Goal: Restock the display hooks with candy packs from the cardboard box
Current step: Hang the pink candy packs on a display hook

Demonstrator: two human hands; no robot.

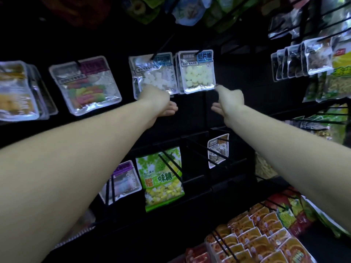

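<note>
Both bare arms reach up from the lower corners toward the middle of a dark display wall. The left hand lies at about 11 o'clock from centre, its back to the camera, fingers stretched and spread loosely, the fingertips against the lower edge of a clear candy pack of white cubes that hangs on a black hook. The right hand sits just right of centre, fingers straight and relaxed, its fingertips touching the lower right corner of the pack of pale round tablets, which hangs just beside the white-cube pack at 12 o'clock. Neither hand is closed around a pack.

At 9 o'clock a clear pack of striped rainbow candy hangs tilted, and further left another row of packs reaches the frame edge. Below centre, at 6 o'clock, a green durian candy bag hangs on its hook, with a purple-topped clear pack to its left and a small clear pack at 5 o'clock. Rows of orange and red packets fill the lower right. The cardboard box cannot be seen.
</note>
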